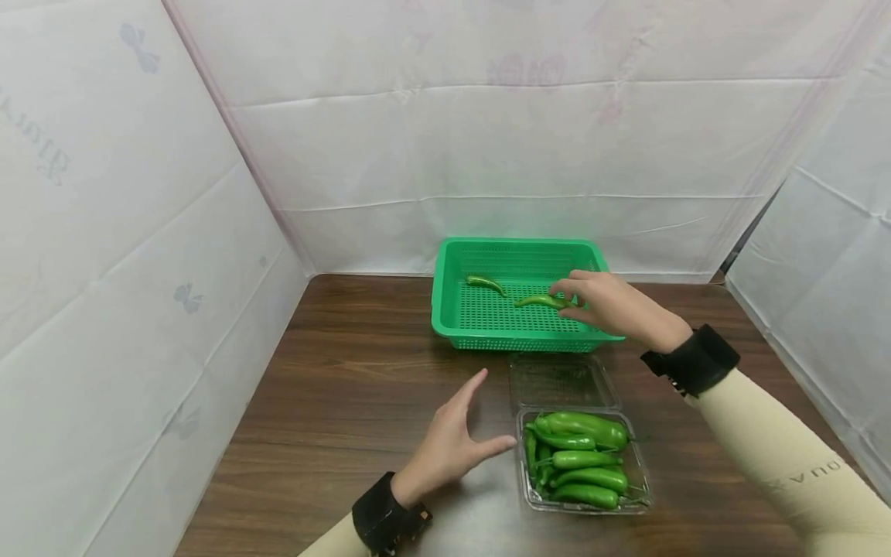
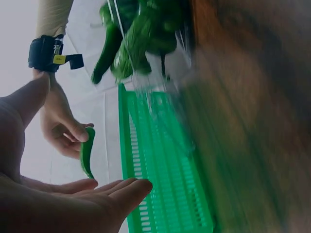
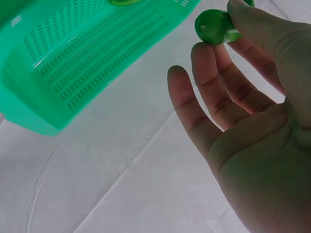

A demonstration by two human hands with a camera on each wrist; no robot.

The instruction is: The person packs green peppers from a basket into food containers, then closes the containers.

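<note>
On the table (image 1: 334,402) in front of me, the basket (image 1: 515,251) stands far from me, near the back wall (image 1: 487,139). Just before the basket, closer to me, lies the open clamshell box (image 1: 633,464); its lid (image 1: 561,381) is between the basket and the filled half. The peppers in the box (image 1: 578,460) are piled together. In the basket one pepper (image 1: 485,283) lies at the back left. My right hand (image 1: 605,305) is over the basket's right part, with a second pepper (image 1: 539,301) at its fingertips. My left hand (image 1: 445,449) is just left of the box, above the table.
</note>
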